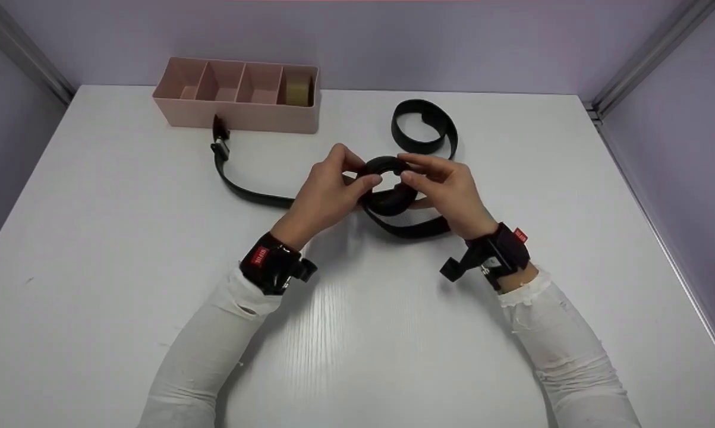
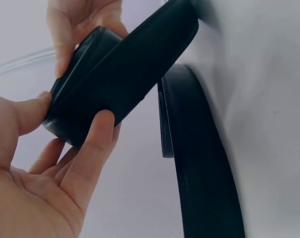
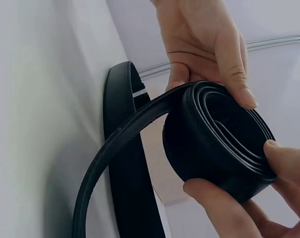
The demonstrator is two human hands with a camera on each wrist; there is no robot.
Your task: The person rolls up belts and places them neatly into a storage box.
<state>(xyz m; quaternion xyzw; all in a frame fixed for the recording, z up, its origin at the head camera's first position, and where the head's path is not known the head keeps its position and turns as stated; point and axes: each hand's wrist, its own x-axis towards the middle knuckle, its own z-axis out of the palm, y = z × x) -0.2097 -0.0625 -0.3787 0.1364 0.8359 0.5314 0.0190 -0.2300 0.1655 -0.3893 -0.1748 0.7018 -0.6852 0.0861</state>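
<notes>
A black leather belt is wound into a coil point(image 1: 390, 208), raised above the white table between both hands. My left hand point(image 1: 327, 190) pinches the coil's left side with thumb and fingers. On the opposite side my right hand point(image 1: 455, 193) holds it the same way. The right wrist view shows several layers in the coil point(image 3: 187, 146), with a loose length of strap point(image 3: 103, 153) curving away from it. To the left, a strap with a metal buckle point(image 1: 220, 148) runs behind my left hand. Hands hide how the strap lengths join.
Behind the hands, a loosely looped black strap point(image 1: 402, 139) stands on its edge. A pink box point(image 1: 238, 116) with several compartments is at the back left, a yellowish roll point(image 1: 298, 90) in its right compartment. Pale walls point(image 1: 452, 47) border the white table point(image 1: 345, 356).
</notes>
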